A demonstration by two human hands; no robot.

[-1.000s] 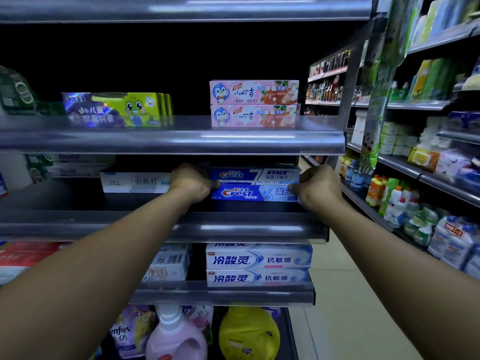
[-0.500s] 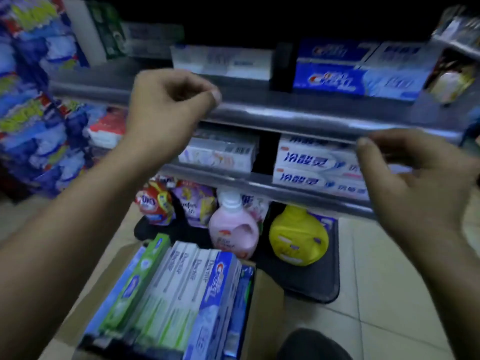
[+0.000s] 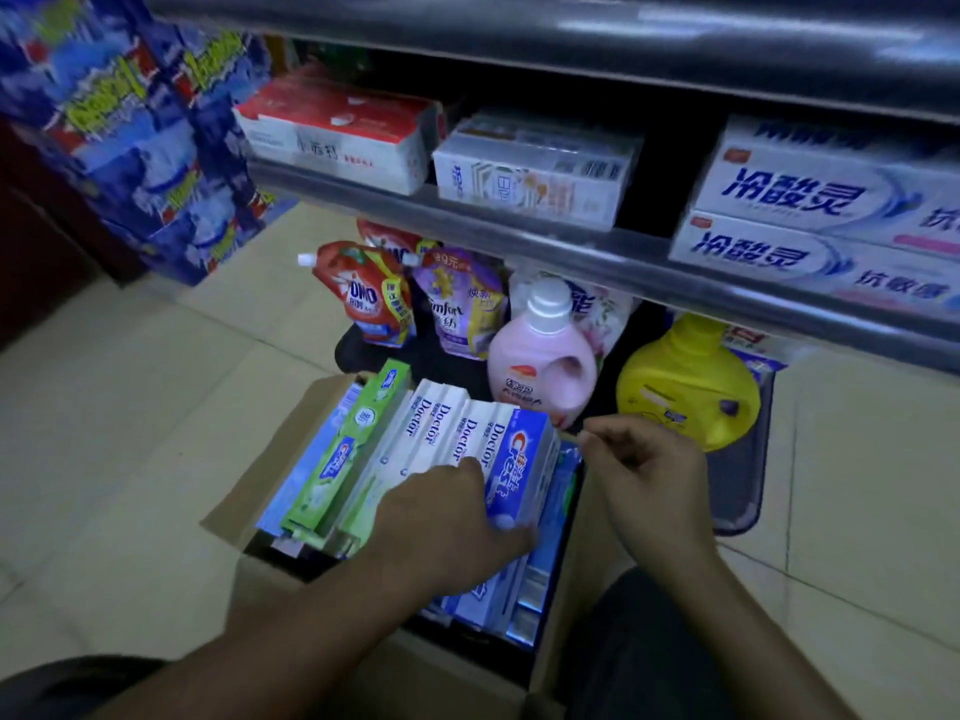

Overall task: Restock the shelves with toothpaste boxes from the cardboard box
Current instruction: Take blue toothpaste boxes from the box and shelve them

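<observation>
Hands that were raised before the shelf [image 3: 519, 236] half a second ago are now down at the cardboard box [image 3: 260, 480], lower centre of the frame. The left hand [image 3: 447, 517] lies on the toothpaste boxes [image 3: 441, 423] packed inside, thumb on the blue one [image 3: 524, 459]; I cannot tell whether it grips. The right hand [image 3: 644, 480] hovers loosely curled and empty above the box's right edge.

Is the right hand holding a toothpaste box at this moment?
No, the right hand hangs at the right edge of the cardboard box, fingers loosely curled, with no toothpaste box in it.
</observation>
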